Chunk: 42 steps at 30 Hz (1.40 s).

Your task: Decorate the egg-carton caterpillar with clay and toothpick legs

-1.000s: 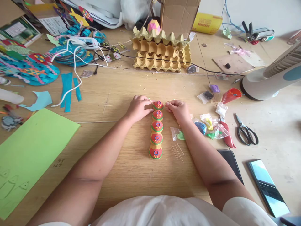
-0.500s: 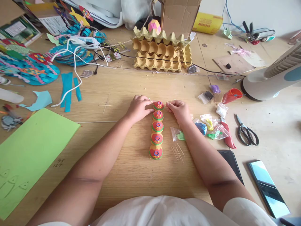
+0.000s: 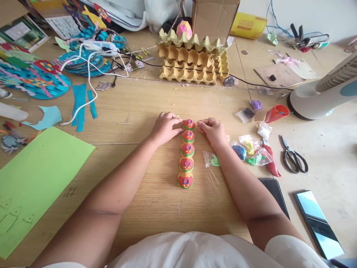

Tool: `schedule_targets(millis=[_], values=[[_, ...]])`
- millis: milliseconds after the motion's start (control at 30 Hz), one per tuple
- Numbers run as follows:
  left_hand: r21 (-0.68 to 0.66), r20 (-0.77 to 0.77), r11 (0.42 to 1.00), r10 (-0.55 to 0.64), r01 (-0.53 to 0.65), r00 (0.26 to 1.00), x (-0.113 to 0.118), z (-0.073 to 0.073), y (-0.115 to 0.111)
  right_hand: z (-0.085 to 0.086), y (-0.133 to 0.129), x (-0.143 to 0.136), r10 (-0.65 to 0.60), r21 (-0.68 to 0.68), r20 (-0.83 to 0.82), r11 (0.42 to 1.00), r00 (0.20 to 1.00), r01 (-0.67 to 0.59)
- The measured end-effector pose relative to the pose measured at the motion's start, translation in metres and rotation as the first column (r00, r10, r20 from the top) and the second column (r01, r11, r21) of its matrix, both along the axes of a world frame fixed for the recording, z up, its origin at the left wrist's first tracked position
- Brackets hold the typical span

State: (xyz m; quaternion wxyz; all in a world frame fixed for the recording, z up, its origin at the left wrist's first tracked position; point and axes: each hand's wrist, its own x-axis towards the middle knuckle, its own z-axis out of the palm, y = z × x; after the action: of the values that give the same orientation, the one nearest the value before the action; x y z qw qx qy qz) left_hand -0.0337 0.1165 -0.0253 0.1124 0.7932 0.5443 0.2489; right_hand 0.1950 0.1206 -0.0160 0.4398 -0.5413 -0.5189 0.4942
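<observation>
A strip of egg-carton cups, decorated in red with green rims and blue and yellow trim, runs away from me down the middle of the table. My left hand grips its far cup from the left side, thumb and fingers against it. A thin toothpick slants up from the left of that cup, close to my left fingertips. On the other side, my right hand pinches another toothpick, its fingertips just right of the far cup. Whether that toothpick touches the cup, I cannot tell.
Several loose toothpicks lie right of the strip. Beyond my right forearm are clay bags, scissors and a phone. Egg cartons are stacked at the back. Green card lies left, near a white cable.
The view has shifted very slightly. Both hands keep the same hold at the far cup, with no clear movement of the strip or toothpicks.
</observation>
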Motion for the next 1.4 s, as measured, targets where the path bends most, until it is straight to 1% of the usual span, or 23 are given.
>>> schedule_targets(millis=[200,533,667,933,1200,1400], values=[[-0.012,-0.003,1.0,-0.005,0.005,1.0,0.0,0.001,0.0,0.002,-0.002,0.0,0.008,0.026,0.05,1.0,0.999,-0.009],[0.002,-0.03,1.0,-0.004,0.004,1.0,0.0,0.0,0.0,0.009,-0.007,-0.003,0.01,0.065,0.119,0.998,0.993,-0.018],[0.004,-0.037,1.0,-0.01,0.01,0.999,0.0,0.001,0.0,0.008,-0.007,-0.003,0.008,0.075,0.138,0.997,0.99,-0.018],[-0.004,-0.036,0.999,-0.033,0.033,0.999,-0.003,0.0,0.003,0.004,-0.004,-0.001,0.021,0.058,0.104,0.998,0.994,-0.028],[0.026,-0.056,0.998,-0.057,0.058,0.997,-0.004,-0.003,0.008,-0.002,-0.001,0.0,0.016,0.068,0.108,0.997,0.994,-0.023],[0.006,-0.059,0.996,-0.092,0.093,0.994,-0.005,-0.002,0.011,-0.001,-0.002,0.0,0.013,0.064,0.107,0.998,0.994,-0.02]])
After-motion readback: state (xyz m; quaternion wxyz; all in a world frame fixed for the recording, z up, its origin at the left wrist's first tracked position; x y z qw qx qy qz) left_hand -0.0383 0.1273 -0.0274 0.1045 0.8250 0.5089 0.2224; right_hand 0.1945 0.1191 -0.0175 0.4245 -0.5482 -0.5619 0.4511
